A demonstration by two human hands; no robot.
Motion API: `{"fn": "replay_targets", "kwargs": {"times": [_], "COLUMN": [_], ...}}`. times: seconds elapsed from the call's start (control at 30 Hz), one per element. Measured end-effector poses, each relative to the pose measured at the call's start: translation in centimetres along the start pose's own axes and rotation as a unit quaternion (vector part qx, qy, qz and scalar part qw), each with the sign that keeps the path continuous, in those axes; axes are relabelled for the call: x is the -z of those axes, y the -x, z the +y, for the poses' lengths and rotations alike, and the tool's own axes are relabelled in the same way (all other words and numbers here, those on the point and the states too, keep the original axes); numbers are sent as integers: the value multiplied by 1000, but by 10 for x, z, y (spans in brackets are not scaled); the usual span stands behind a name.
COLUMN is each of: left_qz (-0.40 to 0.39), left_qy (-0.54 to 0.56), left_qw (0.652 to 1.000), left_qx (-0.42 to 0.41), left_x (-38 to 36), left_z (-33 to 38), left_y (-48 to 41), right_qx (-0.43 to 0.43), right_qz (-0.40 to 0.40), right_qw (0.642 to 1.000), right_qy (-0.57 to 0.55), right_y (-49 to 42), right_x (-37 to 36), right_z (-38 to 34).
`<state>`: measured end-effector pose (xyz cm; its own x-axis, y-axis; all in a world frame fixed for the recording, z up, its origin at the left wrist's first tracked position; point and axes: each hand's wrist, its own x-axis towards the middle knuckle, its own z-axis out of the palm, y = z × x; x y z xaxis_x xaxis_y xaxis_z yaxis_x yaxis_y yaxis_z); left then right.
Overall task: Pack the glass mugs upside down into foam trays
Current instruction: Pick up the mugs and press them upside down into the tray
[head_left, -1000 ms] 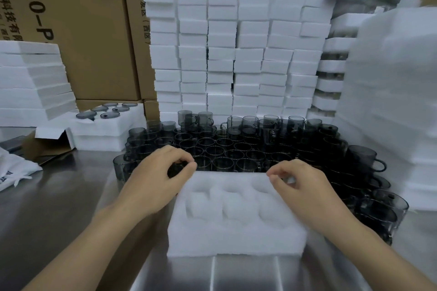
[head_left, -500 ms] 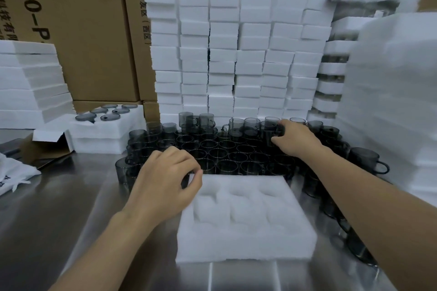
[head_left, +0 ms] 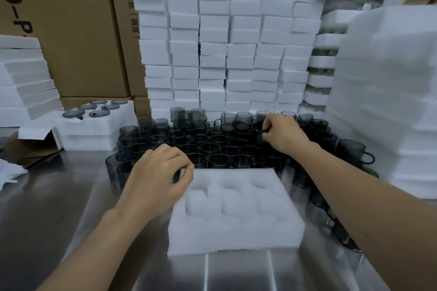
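- Standing rim-up in tight rows, the glass mugs [head_left: 212,149] are crowding the far half of the steel table [head_left: 59,208]. They are looking smoky grey and see-through, straight-walled, each with a small loop handle.
- The foam tray [head_left: 236,241] is lying just in front of them, white, soft-edged and rectangular. Its six round pockets, in two rows of three, are showing only foam.
- The right hand [head_left: 281,134] is reaching over the rows, its fingers curling down and pinching a back-row mug [head_left: 256,125] near the rim.
- The left hand [head_left: 158,182] is sitting at the tray's far left corner, fingers curled and thumb tip meeting forefinger. Whether it is pinching anything cannot be told.
- To the left, a filled tray [head_left: 94,125] is resting on another, with round grey mug bases facing up.
- Foam blocks [head_left: 224,54] are rising in columns behind the mugs, more foam stacks [head_left: 390,101] are flanking the right, and cardboard boxes [head_left: 78,30] are lining the back.
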<state>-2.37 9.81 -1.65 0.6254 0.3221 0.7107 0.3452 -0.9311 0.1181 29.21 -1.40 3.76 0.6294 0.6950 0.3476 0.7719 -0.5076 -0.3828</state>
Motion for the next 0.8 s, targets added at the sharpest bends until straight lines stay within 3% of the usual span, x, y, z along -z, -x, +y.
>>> {"fn": "replay_targets", "kwargs": {"times": [0.2, 0.3, 0.43, 0.6, 0.8], "left_qz": [28, 52, -4, 30, 56], "left_qy": [47, 193, 316, 255, 187], "left_qw": [998, 977, 943, 966, 981], "left_qx": [13, 75, 99, 12, -7], "left_x": [6, 4, -2, -6, -3], "left_z": [8, 14, 27, 38, 43], "left_y": [-4, -6, -6, -3, -1], "right_qx": [108, 194, 268, 311, 300], "right_qz": [80, 89, 104, 147, 173], "right_qw": [985, 965, 943, 925, 911], "right_qy": [-104, -154, -166, -158, -222], "right_y": [56, 110, 162, 172, 174], "right_x": [26, 27, 19, 4, 0], "right_z": [-30, -44, -47, -37, -37]}}
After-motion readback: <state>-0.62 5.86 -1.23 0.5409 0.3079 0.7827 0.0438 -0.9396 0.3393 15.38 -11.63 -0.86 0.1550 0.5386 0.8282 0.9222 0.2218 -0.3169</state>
